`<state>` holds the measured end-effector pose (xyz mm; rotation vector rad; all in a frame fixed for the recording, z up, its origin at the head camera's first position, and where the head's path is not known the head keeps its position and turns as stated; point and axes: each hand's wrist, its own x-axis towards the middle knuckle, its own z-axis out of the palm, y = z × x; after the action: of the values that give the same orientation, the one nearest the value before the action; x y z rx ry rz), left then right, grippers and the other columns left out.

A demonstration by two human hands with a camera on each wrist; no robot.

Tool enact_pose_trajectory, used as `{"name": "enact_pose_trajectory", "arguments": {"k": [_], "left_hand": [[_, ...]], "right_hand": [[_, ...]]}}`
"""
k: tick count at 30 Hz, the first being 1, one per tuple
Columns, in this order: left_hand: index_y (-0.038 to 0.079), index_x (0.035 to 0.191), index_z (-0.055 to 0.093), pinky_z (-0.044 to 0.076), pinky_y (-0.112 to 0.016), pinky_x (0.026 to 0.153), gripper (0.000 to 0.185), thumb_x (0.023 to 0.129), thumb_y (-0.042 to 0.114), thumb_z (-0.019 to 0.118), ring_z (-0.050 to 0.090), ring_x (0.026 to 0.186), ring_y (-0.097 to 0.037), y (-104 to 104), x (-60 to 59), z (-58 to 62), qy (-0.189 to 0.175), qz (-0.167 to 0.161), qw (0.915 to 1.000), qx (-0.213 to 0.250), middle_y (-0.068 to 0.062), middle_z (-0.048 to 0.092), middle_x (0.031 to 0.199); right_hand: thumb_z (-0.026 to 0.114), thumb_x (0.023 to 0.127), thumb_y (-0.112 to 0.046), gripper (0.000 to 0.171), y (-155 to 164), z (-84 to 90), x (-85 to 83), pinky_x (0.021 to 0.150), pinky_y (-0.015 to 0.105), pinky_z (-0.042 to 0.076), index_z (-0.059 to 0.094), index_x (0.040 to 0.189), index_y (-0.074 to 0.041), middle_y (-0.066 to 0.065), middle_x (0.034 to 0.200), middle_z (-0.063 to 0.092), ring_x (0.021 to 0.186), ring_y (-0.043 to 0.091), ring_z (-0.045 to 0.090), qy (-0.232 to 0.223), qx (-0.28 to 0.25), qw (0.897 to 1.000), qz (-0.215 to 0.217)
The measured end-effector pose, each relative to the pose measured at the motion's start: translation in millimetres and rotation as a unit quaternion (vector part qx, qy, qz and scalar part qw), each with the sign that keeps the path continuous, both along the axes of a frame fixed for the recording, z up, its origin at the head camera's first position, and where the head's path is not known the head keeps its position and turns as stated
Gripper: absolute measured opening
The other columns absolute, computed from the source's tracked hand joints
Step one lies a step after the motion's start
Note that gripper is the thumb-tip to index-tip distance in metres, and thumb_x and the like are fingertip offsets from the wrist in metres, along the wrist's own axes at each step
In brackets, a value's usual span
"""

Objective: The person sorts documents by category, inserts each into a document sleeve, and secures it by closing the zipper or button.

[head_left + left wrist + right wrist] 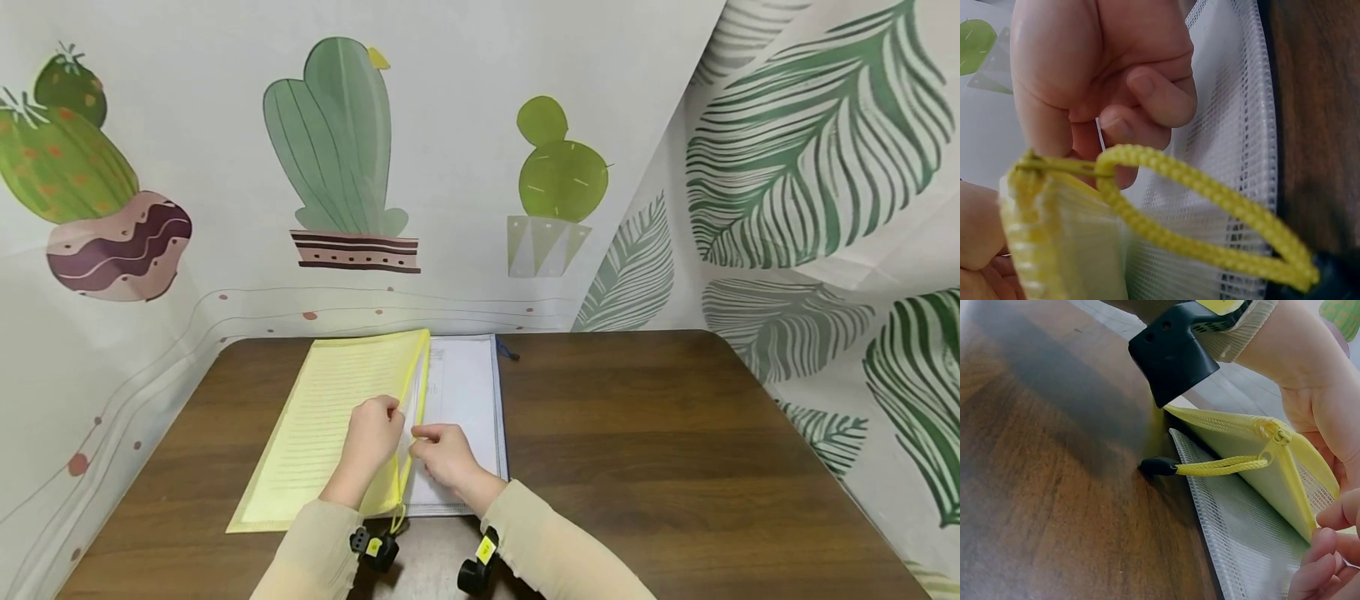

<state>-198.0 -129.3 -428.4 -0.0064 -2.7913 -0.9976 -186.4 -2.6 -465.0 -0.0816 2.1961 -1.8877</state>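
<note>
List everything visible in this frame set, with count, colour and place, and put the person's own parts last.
yellow mesh zip pouch: 1, yellow, on the table's left-centre, its right edge lifted over the white pouch
yellow zip cord: 1, yellow with a dark end, hanging from the yellow pouch's near corner
white mesh pouch: 1, white with dark blue edging, flat on the table under the yellow pouch's right edge
table: 1, dark brown wood
backdrop: 1, white with cactus prints behind, green leaf prints at right
wrist cameras: 2, black with yellow labels, one on each wrist
sleeves: 2, beige
left hand: 1, grips the yellow pouch's lifted edge
right hand: 1, fingers curled at the pouch opening; what they pinch is unclear
</note>
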Motion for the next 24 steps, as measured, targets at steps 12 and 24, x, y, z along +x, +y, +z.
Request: {"name": "enact_pose_trajectory", "arguments": {"k": [12,24], "left_hand": [[-0.009,0.1,0.067,0.05,-0.032,0.061,0.025,0.082,0.002,0.054,0.059,0.071,-0.022,0,-2.5,0.7,0.013,0.01,0.9999,-0.003,-0.018,0.069,0.087],[-0.011,0.103,0.066,0.045,-0.026,0.057,0.027,0.083,0.001,0.052,0.054,0.062,-0.018,-5,-8.4,1.0,0.004,0.006,0.9998,0.021,-0.019,0.068,0.087]], "right_hand": [[0.056,0.075,-0.003,0.037,3,4.5,7.6,0.038,0.016,0.031,0.065,0.11,0.003,-0.002,0.061,0.053,0.042,0.007,0.042,-0.004,-0.015,1.0,-0.006],[0.07,0.079,-0.037,0.028,14,6.0,28.8,0.036,0.019,0.032,0.066,0.078,-0.01,-0.001,0.071,0.068,0.044,0.008,0.048,-0.028,0.03,0.995,0.093]]}}
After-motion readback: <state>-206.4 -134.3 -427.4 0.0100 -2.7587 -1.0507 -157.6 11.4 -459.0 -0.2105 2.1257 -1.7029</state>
